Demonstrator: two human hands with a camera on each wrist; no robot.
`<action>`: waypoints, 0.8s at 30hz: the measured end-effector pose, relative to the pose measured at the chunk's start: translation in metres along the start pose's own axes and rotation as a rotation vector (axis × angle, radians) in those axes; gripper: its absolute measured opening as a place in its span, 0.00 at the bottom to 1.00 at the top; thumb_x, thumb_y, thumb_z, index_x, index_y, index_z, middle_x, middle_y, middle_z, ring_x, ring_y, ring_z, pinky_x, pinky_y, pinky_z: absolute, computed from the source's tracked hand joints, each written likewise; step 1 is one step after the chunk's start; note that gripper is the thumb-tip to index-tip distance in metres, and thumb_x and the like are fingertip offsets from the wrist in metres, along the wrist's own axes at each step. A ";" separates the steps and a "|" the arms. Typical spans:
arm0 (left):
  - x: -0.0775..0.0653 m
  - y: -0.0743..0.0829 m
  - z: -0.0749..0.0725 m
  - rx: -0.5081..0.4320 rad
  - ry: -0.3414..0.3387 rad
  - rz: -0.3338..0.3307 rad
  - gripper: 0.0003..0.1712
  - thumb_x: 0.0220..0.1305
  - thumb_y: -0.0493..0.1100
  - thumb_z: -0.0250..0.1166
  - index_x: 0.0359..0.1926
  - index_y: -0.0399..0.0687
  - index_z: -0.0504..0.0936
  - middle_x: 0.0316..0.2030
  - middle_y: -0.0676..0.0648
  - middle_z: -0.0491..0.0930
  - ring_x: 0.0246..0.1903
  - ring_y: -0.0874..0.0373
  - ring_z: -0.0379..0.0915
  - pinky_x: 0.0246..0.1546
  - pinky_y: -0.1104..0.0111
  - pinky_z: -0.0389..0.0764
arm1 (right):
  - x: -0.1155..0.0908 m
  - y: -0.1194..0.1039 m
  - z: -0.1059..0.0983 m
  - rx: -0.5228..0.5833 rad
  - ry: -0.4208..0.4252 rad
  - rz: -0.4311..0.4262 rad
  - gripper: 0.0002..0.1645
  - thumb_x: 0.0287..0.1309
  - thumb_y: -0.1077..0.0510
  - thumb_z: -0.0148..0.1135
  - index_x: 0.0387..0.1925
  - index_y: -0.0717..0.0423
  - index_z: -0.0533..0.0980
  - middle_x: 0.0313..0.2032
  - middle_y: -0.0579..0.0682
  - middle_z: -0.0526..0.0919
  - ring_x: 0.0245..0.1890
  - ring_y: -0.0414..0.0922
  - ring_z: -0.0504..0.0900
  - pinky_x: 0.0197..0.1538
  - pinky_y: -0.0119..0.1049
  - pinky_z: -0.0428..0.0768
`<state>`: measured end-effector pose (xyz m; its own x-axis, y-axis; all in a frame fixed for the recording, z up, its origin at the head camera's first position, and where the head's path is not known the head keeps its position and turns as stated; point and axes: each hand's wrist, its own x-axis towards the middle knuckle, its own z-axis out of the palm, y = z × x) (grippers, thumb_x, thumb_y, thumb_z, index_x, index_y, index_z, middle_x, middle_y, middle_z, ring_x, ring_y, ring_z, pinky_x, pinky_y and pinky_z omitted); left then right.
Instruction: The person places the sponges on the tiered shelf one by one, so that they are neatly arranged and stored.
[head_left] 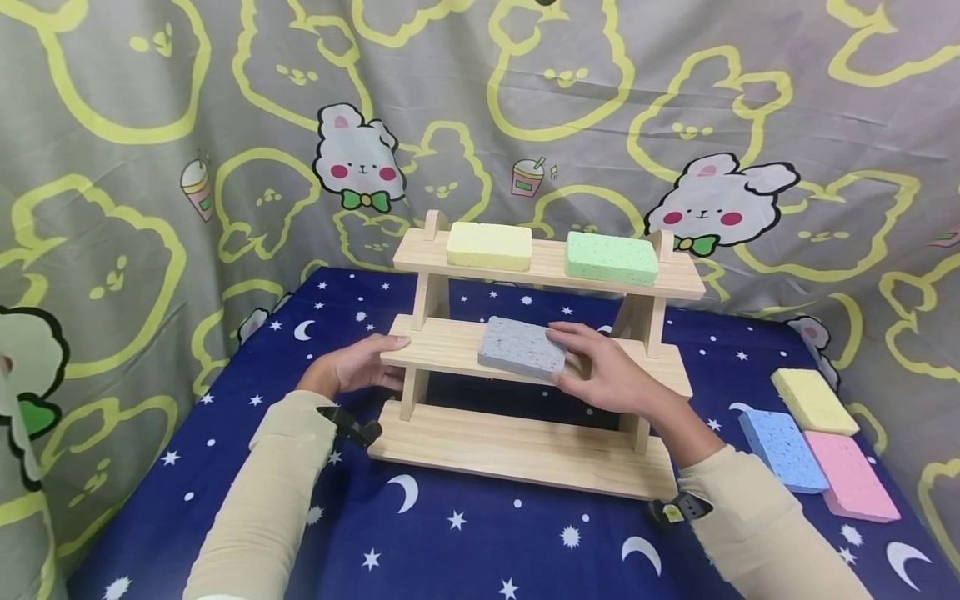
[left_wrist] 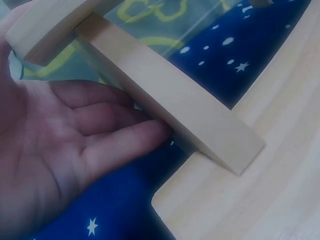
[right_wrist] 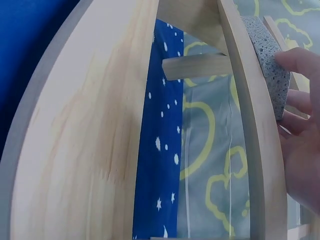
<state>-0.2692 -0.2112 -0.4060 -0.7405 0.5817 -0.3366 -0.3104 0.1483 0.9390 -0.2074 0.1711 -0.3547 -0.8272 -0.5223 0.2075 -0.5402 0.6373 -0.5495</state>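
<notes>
From my head view, the grey sponge (head_left: pixel 519 346) is at the middle shelf (head_left: pixel 442 340), long axis roughly along it, its right end pinched in my right hand (head_left: pixel 609 371). My left hand (head_left: pixel 358 364) grips the shelf's left end; only its wrist camera shows fingers touching the upright (left_wrist: pixel 175 95).

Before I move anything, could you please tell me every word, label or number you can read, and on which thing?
Nothing readable: no words, brands or numbers.
Right wristband: yellow patch, too small to read.
Gray sponge, wooden shelf: no lettering visible.
Curtain: only drawings that I can make out.
</notes>
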 end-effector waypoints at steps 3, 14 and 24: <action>0.000 0.000 0.000 0.003 0.001 -0.005 0.39 0.65 0.54 0.47 0.67 0.32 0.53 0.61 0.29 0.62 0.59 0.38 0.65 0.54 0.49 0.72 | 0.004 -0.001 0.001 0.020 -0.012 -0.002 0.37 0.54 0.53 0.64 0.65 0.58 0.65 0.67 0.56 0.62 0.64 0.55 0.65 0.60 0.53 0.65; 0.001 -0.001 0.000 -0.005 0.008 -0.006 0.38 0.65 0.53 0.47 0.67 0.32 0.54 0.59 0.30 0.63 0.58 0.39 0.66 0.53 0.49 0.73 | 0.017 -0.005 0.007 0.056 -0.033 -0.032 0.37 0.53 0.53 0.64 0.65 0.59 0.66 0.67 0.54 0.63 0.65 0.53 0.63 0.63 0.52 0.65; 0.001 0.000 0.000 -0.009 0.005 -0.006 0.36 0.66 0.52 0.46 0.66 0.31 0.54 0.57 0.32 0.67 0.57 0.40 0.67 0.54 0.49 0.73 | 0.034 -0.008 0.019 0.060 -0.037 -0.068 0.37 0.54 0.52 0.63 0.65 0.58 0.66 0.67 0.54 0.63 0.65 0.52 0.64 0.63 0.51 0.66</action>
<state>-0.2694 -0.2104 -0.4064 -0.7413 0.5770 -0.3427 -0.3204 0.1444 0.9362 -0.2284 0.1371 -0.3581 -0.7818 -0.5847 0.2164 -0.5839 0.5650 -0.5829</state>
